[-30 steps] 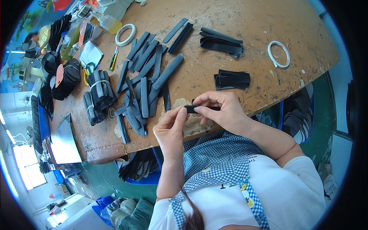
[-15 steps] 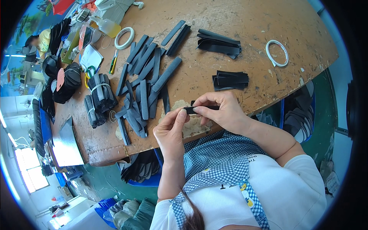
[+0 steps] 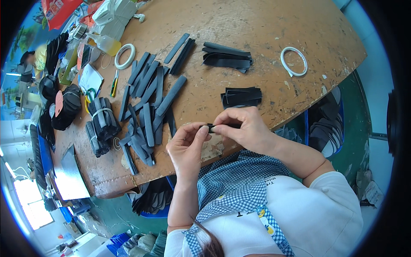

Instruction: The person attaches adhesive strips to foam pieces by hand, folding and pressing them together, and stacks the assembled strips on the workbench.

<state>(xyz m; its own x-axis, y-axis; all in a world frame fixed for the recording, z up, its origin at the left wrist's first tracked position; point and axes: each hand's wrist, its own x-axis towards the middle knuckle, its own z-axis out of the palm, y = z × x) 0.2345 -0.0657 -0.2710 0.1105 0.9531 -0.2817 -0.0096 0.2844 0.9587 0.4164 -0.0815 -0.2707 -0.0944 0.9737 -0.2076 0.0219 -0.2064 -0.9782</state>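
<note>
A small black strip (image 3: 211, 127) is pinched between my two hands, just above the near edge of the table. My left hand (image 3: 186, 144) grips its left end between thumb and fingers. My right hand (image 3: 247, 128) holds the other end, its fingertips almost meeting those of the left. Most of the strip is hidden by the fingers. Just beyond my hands lies a short stack of black strips (image 3: 242, 97). A larger stack of black strips (image 3: 227, 61) sits farther back. Left of my hands, loose dark grey strips (image 3: 148, 124) are heaped across one another.
Banded bundles of strips (image 3: 104, 118) stand at the left, near a yellow cutter knife (image 3: 114, 84). Tape rolls lie at the far left (image 3: 117, 60) and far right (image 3: 283, 61). A bottle of yellow liquid (image 3: 109, 45) stands behind. Below the table's right edge is a blue bin (image 3: 342, 115).
The view has shifted, so the table's things appear farther left and mostly lower. My fingertips have come closer together, and less of the black strip shows between them.
</note>
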